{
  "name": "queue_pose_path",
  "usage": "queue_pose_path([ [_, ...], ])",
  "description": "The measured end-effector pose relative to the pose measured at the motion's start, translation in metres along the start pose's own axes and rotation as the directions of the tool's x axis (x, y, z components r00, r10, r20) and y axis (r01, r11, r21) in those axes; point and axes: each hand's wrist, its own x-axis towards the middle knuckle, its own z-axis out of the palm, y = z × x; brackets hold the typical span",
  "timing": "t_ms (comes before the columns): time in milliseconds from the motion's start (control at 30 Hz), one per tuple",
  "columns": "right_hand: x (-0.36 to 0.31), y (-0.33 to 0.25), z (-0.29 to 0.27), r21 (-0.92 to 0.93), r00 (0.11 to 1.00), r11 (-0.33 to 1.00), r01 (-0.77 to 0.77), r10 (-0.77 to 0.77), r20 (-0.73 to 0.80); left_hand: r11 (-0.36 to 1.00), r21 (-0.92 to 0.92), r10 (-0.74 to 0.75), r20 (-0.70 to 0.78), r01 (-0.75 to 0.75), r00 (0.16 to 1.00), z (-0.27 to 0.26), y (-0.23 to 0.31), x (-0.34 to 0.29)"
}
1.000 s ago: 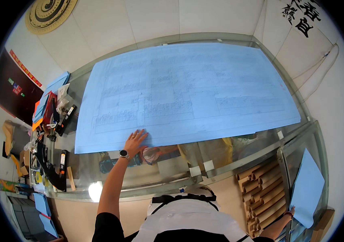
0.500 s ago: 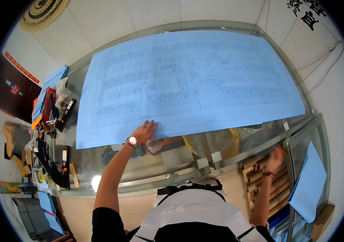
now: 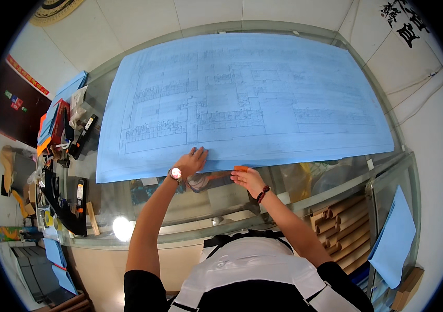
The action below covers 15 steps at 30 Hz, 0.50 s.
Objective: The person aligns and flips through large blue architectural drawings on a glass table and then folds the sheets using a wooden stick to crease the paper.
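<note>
A large blue drawing sheet [image 3: 278, 140] covered with fine plan lines lies spread on the glass-topped counter [image 3: 221, 200]. My left hand [image 3: 193, 160] rests on its near edge, fingers stretched out over the paper, with a watch [image 3: 175, 173] at the wrist. To the right of it, my right hand [image 3: 249, 180] is at the sheet's near edge, wearing a dark beaded bracelet [image 3: 263, 194]. Between its thumb and fingers it holds a small orange object [image 3: 241, 168], whose kind I cannot make out.
Black staplers [image 3: 82, 138] and a wooden strip [image 3: 92, 218] lie at the counter's left, beside stacked blue folders [image 3: 68, 93]. Cardboard tubes [image 3: 343, 223] fill a rack below on the right. Folded blue paper [image 3: 395, 236] lies at the far right.
My right hand has come from the lower right, over the tube rack, leftward to the sheet's near edge. My left hand stays on the paper. The view has shifted slightly.
</note>
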Motion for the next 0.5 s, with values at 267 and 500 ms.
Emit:
queue_pose_path([
  [267, 0.013, -0.011, -0.005, 0.309, 0.985, 0.937, 0.162, -0.134, -0.108, 0.957, -0.279, -0.029, 0.185, 0.081, 0.982, -0.016, -0.027, 0.020],
  [500, 0.026, -0.031, -0.005, 0.487, 0.956, 0.834, 0.258, -0.149, -0.251, 0.940, -0.299, -0.096, 0.237, 0.166, 0.967, -0.023, -0.029, 0.028],
])
